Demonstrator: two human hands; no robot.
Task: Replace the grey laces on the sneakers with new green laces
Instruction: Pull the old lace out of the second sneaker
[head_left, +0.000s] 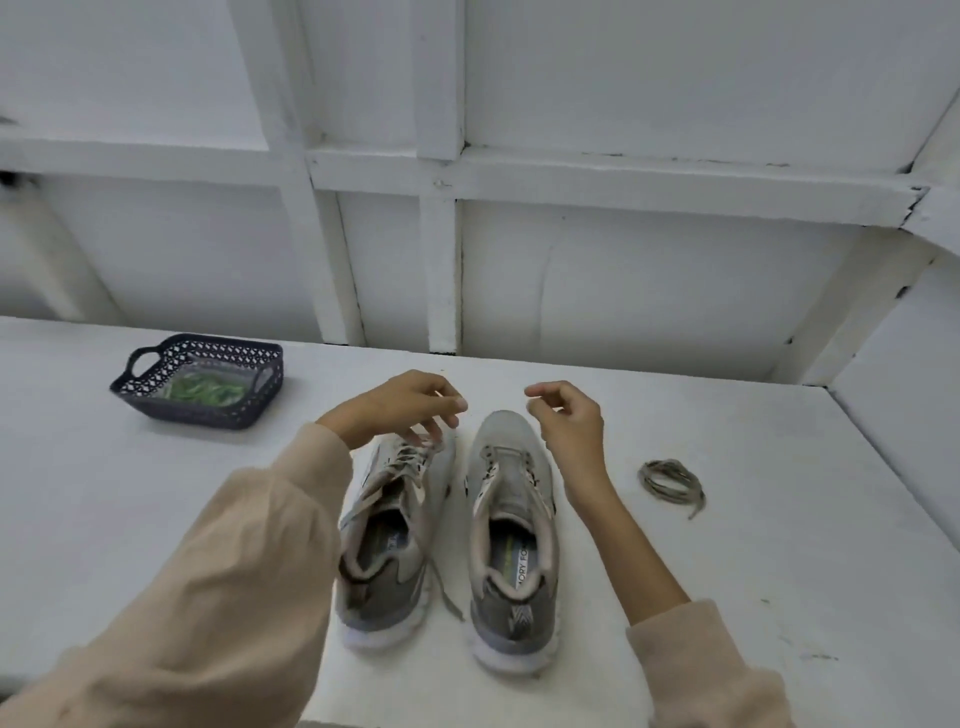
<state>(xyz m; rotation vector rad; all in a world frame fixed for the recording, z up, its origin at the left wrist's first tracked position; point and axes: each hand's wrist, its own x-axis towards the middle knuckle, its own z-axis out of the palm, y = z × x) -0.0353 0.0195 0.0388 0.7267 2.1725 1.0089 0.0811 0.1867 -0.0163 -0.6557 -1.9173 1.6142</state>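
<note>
Counter (753, 545): open room at right and lower left; wall behind the far edge. Left sneaker (384, 545) carries its grey lace (410, 457); right sneaker (514, 519) is stripped, and both heels face you. Basket (197, 413), upper left, holds the green laces (205, 389), well apart. Your left hand (395, 405) curls onto that lace, but I cannot tell whether its grip has closed. Right hand (569, 423) hovers loosely curled, empty. Removed lace (670, 480) lies coiled at right.

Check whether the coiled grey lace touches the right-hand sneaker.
Apart. The head view shows bare table between the coiled grey lace and the right-hand sneaker.
</note>
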